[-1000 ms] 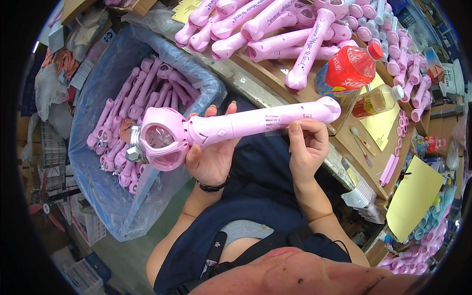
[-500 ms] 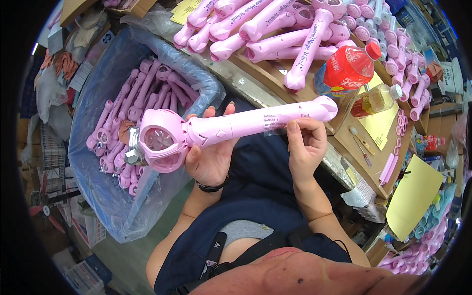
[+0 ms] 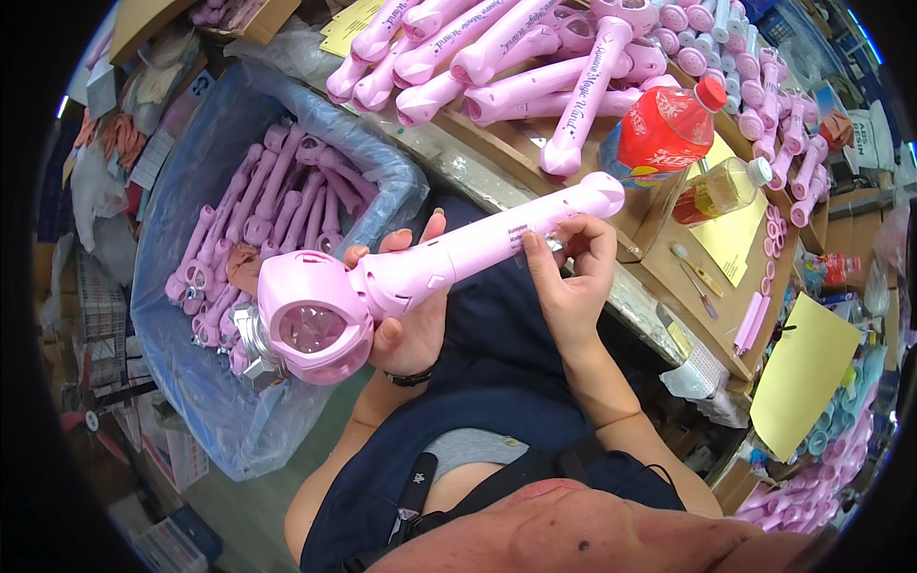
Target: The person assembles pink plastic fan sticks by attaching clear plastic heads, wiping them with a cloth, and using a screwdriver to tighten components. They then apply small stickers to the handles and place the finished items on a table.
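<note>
A pink toy wand (image 3: 468,244) lies tilted across my body, its round head with a clear window at the lower left. My left hand (image 3: 415,329) is closed around its neck, palm underneath. A metal fixture (image 3: 256,346) sits at the outer side of the head. My right hand (image 3: 578,277) is at the handle's far part, thumb and fingers pinched on a clear label (image 3: 519,235) with small dark print. The thumb covers part of that print, and something shiny glints at the fingertips.
A bin lined with blue plastic (image 3: 396,186) at left holds several pink wands. More wand handles (image 3: 516,43) are piled on the workbench (image 3: 482,172). A red-labelled bottle (image 3: 669,129), a bottle of yellowish liquid (image 3: 721,191), a brush (image 3: 697,270) and yellow sheets (image 3: 802,377) are at right.
The wand has shifted left, its head lower and turned so the window faces differently. My right hand has moved slightly left and up along with it, thumb now over part of the print.
</note>
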Demonstrator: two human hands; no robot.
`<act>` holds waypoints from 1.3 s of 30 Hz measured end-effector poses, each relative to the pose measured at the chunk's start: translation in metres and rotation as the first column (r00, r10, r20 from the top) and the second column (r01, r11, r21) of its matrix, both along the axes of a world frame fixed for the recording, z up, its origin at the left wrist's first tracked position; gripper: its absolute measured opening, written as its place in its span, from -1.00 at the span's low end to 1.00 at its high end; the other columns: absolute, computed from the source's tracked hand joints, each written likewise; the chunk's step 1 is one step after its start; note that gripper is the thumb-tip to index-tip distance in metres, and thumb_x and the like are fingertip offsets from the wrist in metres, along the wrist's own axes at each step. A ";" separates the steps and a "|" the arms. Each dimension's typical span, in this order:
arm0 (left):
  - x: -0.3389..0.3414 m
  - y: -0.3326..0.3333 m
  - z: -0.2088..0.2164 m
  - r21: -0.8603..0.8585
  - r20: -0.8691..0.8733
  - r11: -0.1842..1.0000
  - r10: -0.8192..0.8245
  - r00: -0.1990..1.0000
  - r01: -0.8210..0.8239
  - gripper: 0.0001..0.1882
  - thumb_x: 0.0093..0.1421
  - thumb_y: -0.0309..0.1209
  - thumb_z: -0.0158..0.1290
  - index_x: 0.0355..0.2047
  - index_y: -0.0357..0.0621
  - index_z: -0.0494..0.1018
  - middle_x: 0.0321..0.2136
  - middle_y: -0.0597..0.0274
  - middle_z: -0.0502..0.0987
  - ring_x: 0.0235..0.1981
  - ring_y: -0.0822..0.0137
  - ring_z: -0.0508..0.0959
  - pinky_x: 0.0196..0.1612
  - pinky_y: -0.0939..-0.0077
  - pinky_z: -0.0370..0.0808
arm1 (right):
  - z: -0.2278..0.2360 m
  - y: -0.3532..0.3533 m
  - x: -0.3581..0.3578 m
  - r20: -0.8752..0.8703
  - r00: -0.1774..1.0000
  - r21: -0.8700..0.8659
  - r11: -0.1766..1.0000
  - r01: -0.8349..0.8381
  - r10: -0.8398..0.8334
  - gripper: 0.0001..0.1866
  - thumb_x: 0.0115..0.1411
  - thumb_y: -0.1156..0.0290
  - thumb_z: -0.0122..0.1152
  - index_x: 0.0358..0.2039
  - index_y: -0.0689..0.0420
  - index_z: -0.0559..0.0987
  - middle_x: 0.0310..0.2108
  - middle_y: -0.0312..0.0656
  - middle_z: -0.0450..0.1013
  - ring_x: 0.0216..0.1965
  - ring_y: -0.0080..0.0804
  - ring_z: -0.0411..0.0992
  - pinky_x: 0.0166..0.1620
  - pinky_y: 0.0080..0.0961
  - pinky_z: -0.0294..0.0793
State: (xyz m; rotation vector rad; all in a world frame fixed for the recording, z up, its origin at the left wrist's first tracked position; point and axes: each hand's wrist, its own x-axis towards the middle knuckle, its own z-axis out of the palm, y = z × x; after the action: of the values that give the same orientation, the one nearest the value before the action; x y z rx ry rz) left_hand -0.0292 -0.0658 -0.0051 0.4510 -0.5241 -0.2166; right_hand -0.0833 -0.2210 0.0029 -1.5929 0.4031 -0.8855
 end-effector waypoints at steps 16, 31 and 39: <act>0.039 0.021 0.036 0.095 -0.013 0.975 -0.202 0.979 0.202 -0.23 0.11 -0.12 0.16 0.23 0.01 0.03 0.18 -0.10 0.21 0.24 -0.32 0.08 0.23 -0.30 0.00 | 0.039 -0.067 -0.024 -0.411 0.883 -0.616 0.645 -0.453 0.227 -0.49 -0.22 0.31 0.46 -0.21 0.14 0.50 -0.29 -0.08 0.47 -0.22 -0.12 0.45 -0.10 -0.28 0.39; 0.054 -0.057 0.002 0.455 0.143 0.744 0.481 0.865 -0.489 -0.39 0.27 -0.17 -0.07 0.17 -0.25 -0.02 -0.06 -0.10 0.42 -0.09 0.21 0.46 0.07 0.29 0.34 | -0.009 0.037 -0.018 -0.223 0.909 -0.043 0.928 -0.371 0.353 -0.56 -0.04 0.38 0.41 -0.18 0.24 0.45 -0.37 -0.18 0.43 -0.39 -0.39 0.44 -0.32 -0.52 0.43; 0.051 -0.054 -0.008 -0.102 -0.203 0.629 -0.771 0.603 0.770 -0.26 0.27 0.25 -0.53 -0.62 -0.13 0.31 -0.81 0.24 0.26 -0.75 0.25 0.32 -0.35 0.27 0.49 | -0.019 0.023 -0.038 -0.128 0.709 0.548 0.645 -0.532 0.693 -0.50 0.02 0.37 0.39 -0.08 0.30 0.43 -0.25 -0.27 0.42 -0.24 -0.59 0.37 -0.15 -0.63 0.37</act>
State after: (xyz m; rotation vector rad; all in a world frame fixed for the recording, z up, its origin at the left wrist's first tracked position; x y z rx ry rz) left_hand 0.0222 -0.1196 -0.0133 0.1556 -0.4637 -1.1110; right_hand -0.1215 -0.1980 -0.0166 -1.2639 0.2371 0.0431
